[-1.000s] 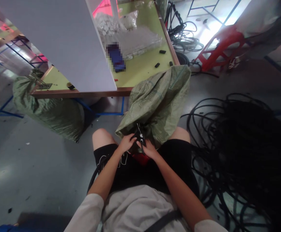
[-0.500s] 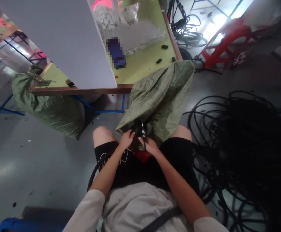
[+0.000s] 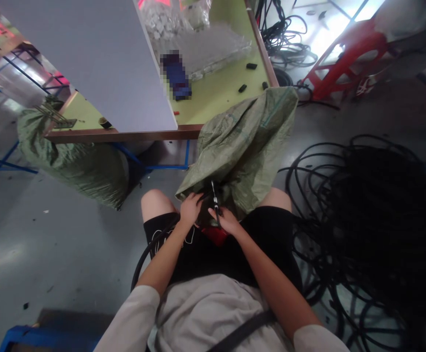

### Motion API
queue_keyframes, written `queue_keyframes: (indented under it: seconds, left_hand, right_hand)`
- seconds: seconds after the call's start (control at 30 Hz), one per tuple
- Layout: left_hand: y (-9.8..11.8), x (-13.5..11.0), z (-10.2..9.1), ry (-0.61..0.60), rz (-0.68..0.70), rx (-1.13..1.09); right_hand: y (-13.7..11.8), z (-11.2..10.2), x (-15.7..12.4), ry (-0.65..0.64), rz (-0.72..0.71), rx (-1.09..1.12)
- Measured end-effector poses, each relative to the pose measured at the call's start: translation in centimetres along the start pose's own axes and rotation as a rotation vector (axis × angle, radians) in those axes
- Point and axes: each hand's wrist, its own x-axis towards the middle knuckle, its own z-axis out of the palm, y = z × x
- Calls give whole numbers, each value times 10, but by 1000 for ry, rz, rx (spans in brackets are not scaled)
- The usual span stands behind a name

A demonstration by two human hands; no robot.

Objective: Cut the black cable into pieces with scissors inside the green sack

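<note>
My right hand (image 3: 226, 220), over my lap, is closed around a slim tool (image 3: 216, 203) with a black handle and a thin, bright metal tip pointing away from me. Just across from it, my left hand (image 3: 190, 209) has its fingers curled at the dark mouth of a green woven sack (image 3: 235, 142). What those fingers hold is hidden in shadow. The sack drapes from the table's corner down between my knees. A black cable or hose (image 3: 143, 261) runs past my left forearm toward the left hand. Below the hands a bit of red material (image 3: 216, 235) shows.
Ahead is a table (image 3: 198, 115) bearing a white board (image 3: 99, 63), a pixelated phone-like object (image 3: 176, 76), plastic bags and small black pieces. To my right lies a large heap of black cable (image 3: 381, 210). A red stool (image 3: 345, 63) and a full green sack (image 3: 84, 171) stand farther off.
The tool's tip has shifted slightly left, and the left hand has turned a little. Otherwise the view has only moved slightly.
</note>
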Motion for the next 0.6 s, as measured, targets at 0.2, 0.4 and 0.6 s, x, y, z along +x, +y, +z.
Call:
queue_keyframes:
  seconds: [0.2, 0.4, 0.6]
  left_hand:
    - [-2, 1, 0, 48, 35, 68]
    - [-2, 0, 0, 91, 51, 95]
    - [1, -1, -1, 130, 43, 1]
  right_hand:
    - [3, -1, 0, -34, 114, -51]
    - [2, -4, 0, -59, 145, -92]
    - [0, -3, 0, -49, 133, -138]
